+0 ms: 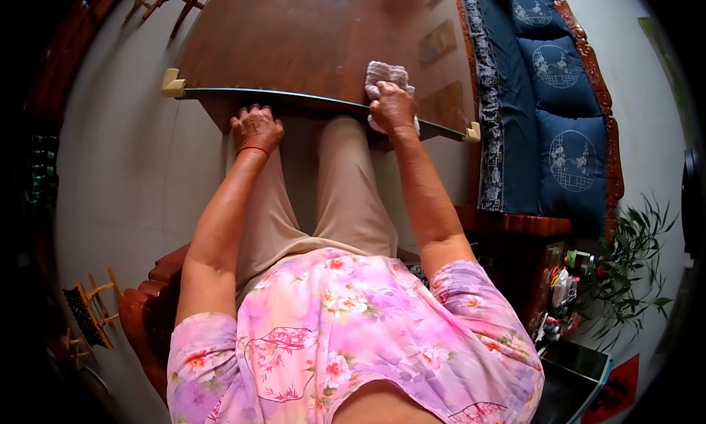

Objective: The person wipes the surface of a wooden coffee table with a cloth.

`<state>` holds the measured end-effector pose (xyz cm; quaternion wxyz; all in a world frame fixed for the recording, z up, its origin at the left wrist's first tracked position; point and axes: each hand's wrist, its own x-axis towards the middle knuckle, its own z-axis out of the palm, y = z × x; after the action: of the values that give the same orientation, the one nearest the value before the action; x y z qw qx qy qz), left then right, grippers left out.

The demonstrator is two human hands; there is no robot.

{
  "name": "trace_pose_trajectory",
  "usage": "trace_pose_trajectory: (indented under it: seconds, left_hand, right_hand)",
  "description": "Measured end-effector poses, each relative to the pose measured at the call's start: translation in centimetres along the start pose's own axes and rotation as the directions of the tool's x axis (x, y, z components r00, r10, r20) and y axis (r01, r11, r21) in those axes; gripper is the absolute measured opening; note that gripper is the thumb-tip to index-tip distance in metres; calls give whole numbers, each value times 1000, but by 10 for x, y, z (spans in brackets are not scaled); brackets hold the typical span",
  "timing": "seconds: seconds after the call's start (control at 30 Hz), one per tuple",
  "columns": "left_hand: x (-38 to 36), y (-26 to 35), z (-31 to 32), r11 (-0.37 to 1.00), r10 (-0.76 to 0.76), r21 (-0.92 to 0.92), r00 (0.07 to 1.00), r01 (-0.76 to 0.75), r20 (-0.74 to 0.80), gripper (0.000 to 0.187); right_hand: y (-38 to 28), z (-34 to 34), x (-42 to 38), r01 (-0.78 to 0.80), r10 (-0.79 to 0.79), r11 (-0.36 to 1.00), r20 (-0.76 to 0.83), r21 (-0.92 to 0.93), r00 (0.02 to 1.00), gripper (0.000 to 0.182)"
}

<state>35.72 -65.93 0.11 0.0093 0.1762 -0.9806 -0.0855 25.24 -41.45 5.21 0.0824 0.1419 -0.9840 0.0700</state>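
My right hand is closed on a folded, pale pinkish cloth at the near edge of the glass-topped wooden table. Part of the cloth lies on the glass, and some of it hangs past the edge below my hand. My left hand rests on my left knee, just in front of the table's edge, with its fingers bent and a little apart. It holds nothing, and a thin red band circles its wrist.
Cream corner guards cap the table's near corners. To the right stands a wooden sofa with dark blue cushions. A leafy plant and a small stand with assorted items are at lower right. Small stools stand at left.
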Motion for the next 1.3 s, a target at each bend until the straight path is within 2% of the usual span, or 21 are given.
trace_pose_trajectory:
  seconds: [0.33, 0.4, 0.47, 0.5, 0.53, 0.57, 0.6, 0.67, 0.7, 0.73, 0.77, 0.8, 0.83, 0.87, 0.9, 0.93, 1.0, 1.03, 1.13, 1.17, 1.3]
  left_hand:
    - [3, -8, -5, 995, -33, -91, 999, 29, -44, 29]
    - [4, -13, 13, 950, -6, -295, 936, -105, -351, 24]
    - [3, -10, 10, 885, 17, -354, 781, -302, -624, 21]
    - [2, -2, 1, 844, 13, -395, 752, -362, -660, 21]
    - [3, 7, -8, 815, 49, -382, 708, -436, -704, 22]
    - [6, 20, -16, 754, 86, -402, 684, -521, -724, 22]
    - [11, 35, -22, 684, 116, -421, 659, -595, -743, 23]
    - [18, 66, -36, 665, 236, -372, 656, -647, -717, 25]
    - [27, 80, -32, 666, 315, -368, 692, -649, -649, 28]
    - [34, 92, -29, 669, 390, -362, 721, -649, -572, 31]
    - [34, 106, -30, 746, 368, -375, 810, -551, -457, 35]
    - [38, 115, -29, 844, 343, -329, 898, -423, -274, 46]
    - [40, 122, -23, 911, 293, -239, 935, -336, -201, 52]
    - [42, 127, -15, 959, 230, -138, 964, -248, -131, 59]
    - [44, 129, -10, 968, 233, -74, 970, -238, -71, 66]
    - [42, 131, -5, 971, 226, -54, 965, -235, -132, 65]
    - [39, 128, -14, 964, 248, -74, 963, -256, -101, 66]
    - [43, 125, -10, 963, 257, -41, 956, -265, -141, 61]
    - [55, 112, -24, 949, 284, -119, 956, -291, -76, 55]
    - [55, 103, -31, 950, 285, -93, 950, -297, -125, 50]
    - [71, 50, -33, 972, 224, -35, 957, -234, -182, 51]
  right_hand:
    - [-98, 6, 17, 74, -84, 990, 83, 119, 993, 39]
    - [-108, 16, 19, 79, -90, 978, 50, 192, 995, 45]
    - [-118, 25, 22, 57, -72, 980, 69, 189, 995, 47]
    - [-118, 32, 22, 23, -23, 968, -1, 250, 1000, 57]
    - [-112, 47, 29, -77, 55, 809, 55, 583, 997, 57]
    - [-104, 68, 42, -168, 101, 534, 135, 828, 986, 58]
    - [-95, 61, 43, -255, 71, 263, 244, 930, 967, 54]
    - [-78, 45, 44, -425, 10, -336, 454, 840, 891, 47]
    - [-92, -29, 24, -394, 106, -527, 519, 753, 848, 48]
    - [-75, -13, 27, -243, 187, -598, 428, 763, 884, 50]
    - [-22, 54, 35, 17, 109, 189, -38, 982, 993, 53]
    - [-17, 39, 23, -71, 240, -71, 86, 995, 967, 50]
    - [-12, 22, 11, -78, 363, -341, 207, 937, 909, 46]
    - [-3, 7, -8, -54, 418, -403, 236, 914, 877, 41]
    - [12, 9, -20, -71, 494, -281, 207, 957, 844, 43]
    - [35, 33, -30, 35, 544, -206, 85, 978, 835, 43]
    - [46, 25, -59, -24, 648, -23, 34, 999, 761, 40]
    - [68, 44, -73, -41, 663, 132, -58, 990, 747, 40]
    - [105, 50, -105, -118, 730, 233, -94, 965, 677, 39]
    - [118, 54, -113, -95, 767, 161, -64, 982, 639, 38]
    - [139, 33, -141, -193, 818, 307, -155, 932, 555, 36]
